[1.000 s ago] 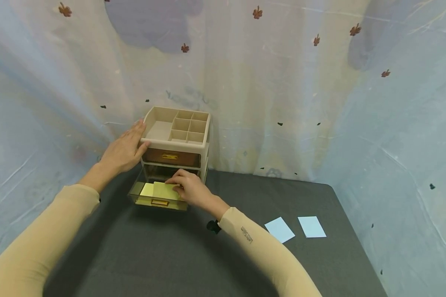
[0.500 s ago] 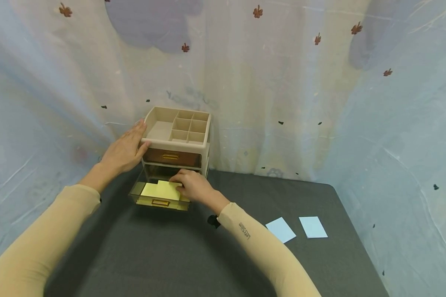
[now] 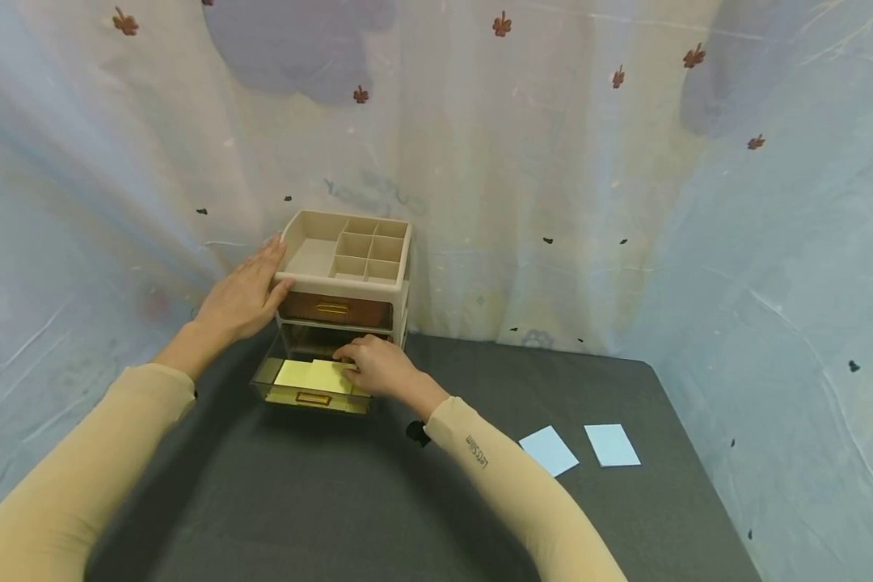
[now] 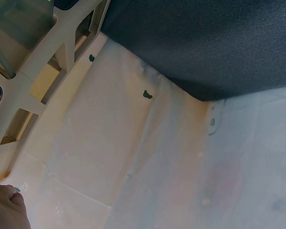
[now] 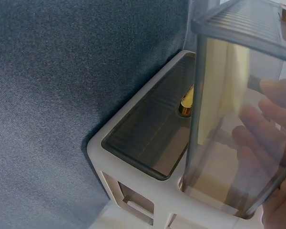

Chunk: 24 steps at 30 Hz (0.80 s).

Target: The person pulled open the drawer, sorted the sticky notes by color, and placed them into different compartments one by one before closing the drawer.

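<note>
A beige desk organizer (image 3: 349,283) with a divided top tray stands near the back of the table. My left hand (image 3: 242,293) rests on its left side, fingers straight along the edge and thumb at the front rim. Its lowest drawer (image 3: 269,388), see-through with a gold handle, is pulled out. Yellow sticky notes (image 3: 294,374) lie inside in two overlapping parts. Over the drawer's right side, my right hand (image 3: 381,368) pinches the right-hand yellow notes at their edge. Through the drawer wall in the right wrist view, curled fingers (image 5: 257,138) show beside the yellow paper (image 5: 224,86).
Two light blue sticky notes, one partly behind the right sleeve (image 3: 549,449) and one farther right (image 3: 611,444), lie on the dark grey table (image 3: 298,501). The upper brown drawer (image 3: 320,309) is closed. A patterned curtain (image 3: 480,162) hangs behind the table.
The right-hand yellow notes shifted slightly right and rose, then sank lower in the drawer, with my right hand following. My left hand has stayed on the organizer.
</note>
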Tool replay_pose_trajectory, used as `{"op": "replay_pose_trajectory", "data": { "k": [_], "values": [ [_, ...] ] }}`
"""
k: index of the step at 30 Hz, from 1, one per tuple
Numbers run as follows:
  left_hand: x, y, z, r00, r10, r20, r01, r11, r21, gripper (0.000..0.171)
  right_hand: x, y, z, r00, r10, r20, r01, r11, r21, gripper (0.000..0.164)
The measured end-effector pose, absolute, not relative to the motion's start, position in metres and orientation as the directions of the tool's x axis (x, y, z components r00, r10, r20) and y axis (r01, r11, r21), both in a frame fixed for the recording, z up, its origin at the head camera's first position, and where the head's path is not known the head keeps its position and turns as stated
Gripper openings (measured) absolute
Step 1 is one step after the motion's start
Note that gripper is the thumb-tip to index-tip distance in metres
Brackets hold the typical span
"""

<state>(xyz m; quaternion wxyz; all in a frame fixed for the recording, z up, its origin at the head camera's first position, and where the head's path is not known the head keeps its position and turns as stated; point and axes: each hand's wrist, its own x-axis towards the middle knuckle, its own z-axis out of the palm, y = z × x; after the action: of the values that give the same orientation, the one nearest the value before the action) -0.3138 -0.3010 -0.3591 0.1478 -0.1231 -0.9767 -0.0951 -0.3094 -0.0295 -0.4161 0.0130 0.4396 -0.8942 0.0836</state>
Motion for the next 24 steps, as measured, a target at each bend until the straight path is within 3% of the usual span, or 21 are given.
{"op": "replay_pose_trajectory", "data": {
  "k": [13, 18, 24],
  "values": [
    [-0.313, -0.301, -0.361, -0.926, 0.214, 0.311, 0.272, 0.949, 0.157, 0.076, -0.303, -0.023, -0.416, -0.605, -0.778, 0.167, -0.793, 0.572, -0.209, 0.03],
    [-0.312, -0.3, -0.36, -0.926, 0.208, 0.316, 0.268, 0.95, 0.16, 0.076, -0.296, -0.019, -0.417, -0.621, -0.745, 0.244, -0.779, 0.55, -0.303, 0.029],
    [-0.312, -0.299, -0.358, -0.926, 0.207, 0.315, 0.27, 0.948, 0.169, 0.076, -0.287, -0.012, -0.419, -0.646, -0.672, 0.361, -0.741, 0.44, -0.507, 0.025]
  ]
}}
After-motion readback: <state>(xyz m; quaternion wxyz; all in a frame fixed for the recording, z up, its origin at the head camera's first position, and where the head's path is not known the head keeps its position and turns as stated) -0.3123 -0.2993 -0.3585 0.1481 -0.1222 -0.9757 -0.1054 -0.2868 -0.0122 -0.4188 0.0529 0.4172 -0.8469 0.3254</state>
